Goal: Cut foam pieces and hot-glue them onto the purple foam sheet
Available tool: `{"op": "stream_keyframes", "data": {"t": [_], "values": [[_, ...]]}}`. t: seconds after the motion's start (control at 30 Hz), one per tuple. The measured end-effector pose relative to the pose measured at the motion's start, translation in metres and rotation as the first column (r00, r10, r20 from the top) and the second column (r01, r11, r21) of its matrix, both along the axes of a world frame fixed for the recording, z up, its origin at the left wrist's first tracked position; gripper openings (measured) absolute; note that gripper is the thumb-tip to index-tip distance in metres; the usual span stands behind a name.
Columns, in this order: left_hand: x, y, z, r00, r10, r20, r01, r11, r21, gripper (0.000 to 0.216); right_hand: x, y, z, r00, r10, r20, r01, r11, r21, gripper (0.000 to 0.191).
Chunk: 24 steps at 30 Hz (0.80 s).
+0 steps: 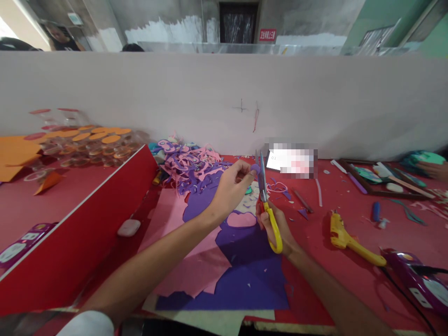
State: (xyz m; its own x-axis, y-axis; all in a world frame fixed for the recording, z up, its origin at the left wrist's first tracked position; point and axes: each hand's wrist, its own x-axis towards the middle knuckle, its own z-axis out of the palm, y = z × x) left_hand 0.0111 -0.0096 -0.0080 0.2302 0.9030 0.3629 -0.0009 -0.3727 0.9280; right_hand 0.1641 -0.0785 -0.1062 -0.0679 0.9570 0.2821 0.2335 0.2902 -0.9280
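Observation:
My left hand [233, 185] is raised over the table, its fingers pinched on a small purple paper piece [255, 169]. My right hand [276, 227] grips the yellow-handled scissors [266, 201], blades pointing up against that piece. Below both hands lie purple paper sheets [245, 275] and pink paper sheets [196, 266], with a pink cut-out shape [241, 219] on top.
A heap of pink and purple scraps [191, 164] lies behind. A yellow glue gun [346, 239] and a purple device [418, 277] are at right, a red divider [77, 233] at left, orange pieces [87, 137] beyond it. Another person's hand [432, 169] rests far right.

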Motion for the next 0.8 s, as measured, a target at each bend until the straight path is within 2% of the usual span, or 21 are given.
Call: {"op": "stream_keyframes", "data": {"t": [0.53,0.8], "values": [[-0.0012,0.0022,-0.0014,1.000,0.025,0.007,-0.025,1.000,0.014,0.024,0.0012,-0.0017,0.0060,0.999,-0.026,0.047,0.027,1.000,-0.001,0.064],[-0.0017,0.0016,0.0003,0.999,0.029,0.015,-0.030,0.999,0.025,0.020,0.0028,-0.0021,0.0033,0.996,-0.043,0.083,0.044,0.999,-0.009,0.052]]}}
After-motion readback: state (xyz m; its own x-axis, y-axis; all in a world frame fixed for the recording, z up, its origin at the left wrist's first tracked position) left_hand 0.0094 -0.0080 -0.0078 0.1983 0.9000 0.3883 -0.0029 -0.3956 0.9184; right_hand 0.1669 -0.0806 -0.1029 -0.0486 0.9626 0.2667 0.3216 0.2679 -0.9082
